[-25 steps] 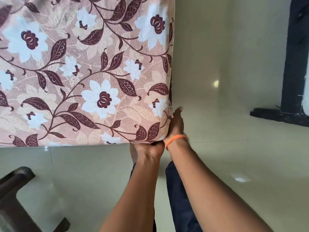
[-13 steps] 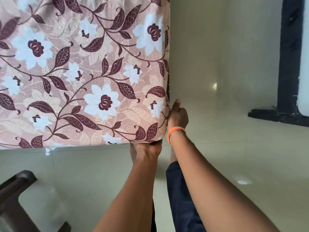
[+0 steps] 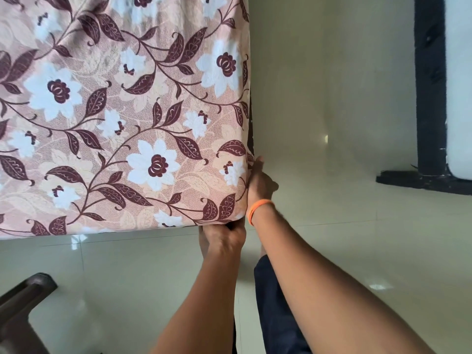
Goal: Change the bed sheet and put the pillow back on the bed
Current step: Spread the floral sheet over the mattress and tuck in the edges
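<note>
A pink bed sheet point(image 3: 122, 118) with white flowers and maroon leaves lies stretched over the mattress, filling the upper left. At the near right corner, my left hand point(image 3: 224, 238) is under the front edge, its fingers curled around the sheet's hem. My right hand point(image 3: 259, 182), with an orange band at the wrist, presses flat against the right side of the same corner, fingers extended along the fabric. No pillow is in view.
Glossy pale floor tiles point(image 3: 357, 251) spread below and to the right of the bed. A dark chair point(image 3: 23, 310) part sits at the bottom left. A black frame point(image 3: 429, 98) with a base stands at the far right. My dark trouser leg point(image 3: 278, 315) shows between my arms.
The corner has drifted slightly left in view. My right hand slid up along the right side of the corner. My left hand stays gripped under the front edge.
</note>
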`<state>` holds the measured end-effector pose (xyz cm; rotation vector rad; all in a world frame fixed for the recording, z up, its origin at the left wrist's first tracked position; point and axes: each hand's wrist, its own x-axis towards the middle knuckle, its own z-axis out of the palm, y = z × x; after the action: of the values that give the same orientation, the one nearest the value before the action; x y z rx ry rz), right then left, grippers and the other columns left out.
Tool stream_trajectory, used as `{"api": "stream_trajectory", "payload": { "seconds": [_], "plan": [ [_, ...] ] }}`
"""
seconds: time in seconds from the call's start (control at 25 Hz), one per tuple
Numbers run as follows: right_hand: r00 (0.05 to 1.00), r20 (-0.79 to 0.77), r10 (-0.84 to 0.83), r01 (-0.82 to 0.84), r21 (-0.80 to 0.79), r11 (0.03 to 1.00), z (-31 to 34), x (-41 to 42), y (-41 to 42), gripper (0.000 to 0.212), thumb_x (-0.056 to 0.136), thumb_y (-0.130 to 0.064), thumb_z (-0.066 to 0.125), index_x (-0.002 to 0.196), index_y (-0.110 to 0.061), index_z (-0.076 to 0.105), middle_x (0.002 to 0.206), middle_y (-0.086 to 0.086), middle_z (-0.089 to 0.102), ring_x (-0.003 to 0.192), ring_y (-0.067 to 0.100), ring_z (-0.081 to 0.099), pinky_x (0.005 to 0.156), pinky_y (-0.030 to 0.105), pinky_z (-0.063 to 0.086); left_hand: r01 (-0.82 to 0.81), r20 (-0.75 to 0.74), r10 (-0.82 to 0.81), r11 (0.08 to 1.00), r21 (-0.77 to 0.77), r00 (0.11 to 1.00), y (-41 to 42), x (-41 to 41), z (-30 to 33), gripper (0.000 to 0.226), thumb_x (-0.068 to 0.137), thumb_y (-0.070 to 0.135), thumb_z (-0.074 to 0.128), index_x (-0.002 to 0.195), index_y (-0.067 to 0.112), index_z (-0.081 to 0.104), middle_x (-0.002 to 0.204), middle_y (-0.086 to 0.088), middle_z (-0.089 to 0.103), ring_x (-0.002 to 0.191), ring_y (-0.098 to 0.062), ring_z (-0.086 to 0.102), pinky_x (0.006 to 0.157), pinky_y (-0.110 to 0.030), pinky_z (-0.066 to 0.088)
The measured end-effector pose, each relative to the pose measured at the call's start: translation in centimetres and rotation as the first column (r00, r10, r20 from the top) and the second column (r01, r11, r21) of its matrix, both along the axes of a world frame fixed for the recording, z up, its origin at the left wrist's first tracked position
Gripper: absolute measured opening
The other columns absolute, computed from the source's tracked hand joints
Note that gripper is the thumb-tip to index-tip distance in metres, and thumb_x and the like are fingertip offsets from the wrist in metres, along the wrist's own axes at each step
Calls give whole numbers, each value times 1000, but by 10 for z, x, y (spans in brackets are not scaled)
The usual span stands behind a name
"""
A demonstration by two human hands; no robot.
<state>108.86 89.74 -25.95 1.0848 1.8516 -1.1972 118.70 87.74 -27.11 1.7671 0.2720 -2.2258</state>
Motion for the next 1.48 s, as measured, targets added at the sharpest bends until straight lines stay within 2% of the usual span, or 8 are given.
{"api": "stream_trajectory", "payload": {
  "seconds": [0.08, 0.24, 0.4, 0.6, 0.8, 1.0, 1.32, 1.48],
  "plan": [
    [990, -4, -141, 141, -37, 989, 2, 3, 3, 72, 90, -72, 33, 128, -18, 60, 136, 13, 39, 118, 35, 52, 104, 45, 45, -10, -25, 11, 1000, 14, 1000, 2, -2, 2, 47, 95, 41, 50, 131, 13, 62, 128, -15, 65, 115, -38, 64, 94, -53, 53],
    [930, 123, -346, 362, -137, 922, 4, -6, 10, 110, 55, -97, 35, 141, -30, 43, 147, 4, 35, 129, 35, 46, 104, 57, 41, 128, 69, -135, 987, 95, 988, 9, 1, 5, 41, 93, 41, 46, 113, 13, 69, 112, -9, 70, 106, -28, 64, 101, -46, 46],
    [974, 74, -212, 217, -67, 974, 64, -24, 29, 78, 90, -73, 32, 146, -19, 41, 153, 14, 29, 139, 36, 30, 112, 53, 28, 269, 334, -313, 947, 173, 889, 17, -13, 52, 22, 97, 29, 42, 101, 18, 60, 106, -5, 50, 84, -22, 50, 66, -35, 52],
    [990, 120, -74, 95, -182, 979, 159, -27, 55, 85, 81, -78, 40, 132, -11, 53, 129, 15, 58, 115, 29, 54, 104, 48, 42, 452, 251, -474, 881, 143, 844, 22, -82, 182, 50, 103, 27, 30, 147, 3, 34, 139, -13, 49, 126, -28, 51, 102, -38, 45],
    [996, 74, -54, 75, -318, 945, 294, -84, 93, 42, 96, -49, 51, 107, -10, 59, 78, 5, 54, 70, 17, 52, 62, 31, 48, 664, 266, -627, 743, -76, 732, 27, -150, 310, 32, 102, 34, 36, 89, 10, 52, 78, -9, 50, 64, -20, 47, 62, -32, 46],
    [977, -128, 169, -201, -315, 928, 395, -162, 94, 24, 94, -39, 59, 85, -16, 62, 74, 2, 59, 67, 16, 56, 61, 29, 44, 736, 304, -671, 633, -240, 677, 34, -203, 391, 30, 100, 21, 46, 74, 10, 55, 66, -8, 55, 52, -19, 50, 54, -29, 48],
    [919, -268, 288, -369, -334, 867, 452, -318, 23, 24, 93, -25, 62, 75, -10, 60, 70, 8, 58, 61, 22, 57, 74, 40, 55, 847, 537, -686, 232, -478, 491, -17, -351, 433, 23, 83, 25, 52, 68, 11, 63, 62, -12, 64, 48, -21, 51, 55, -31, 41],
    [894, -243, 378, -441, -314, 841, 449, -418, -16, 18, 94, -26, 62, 83, -12, 59, 75, 8, 58, 68, 22, 59, 62, 32, 52, 871, 603, -653, 194, -452, 458, -63, -440, 434, 16, 80, 20, 58, 68, 11, 61, 60, -9, 61, 49, -22, 52, 57, -34, 45]
  ]
}}
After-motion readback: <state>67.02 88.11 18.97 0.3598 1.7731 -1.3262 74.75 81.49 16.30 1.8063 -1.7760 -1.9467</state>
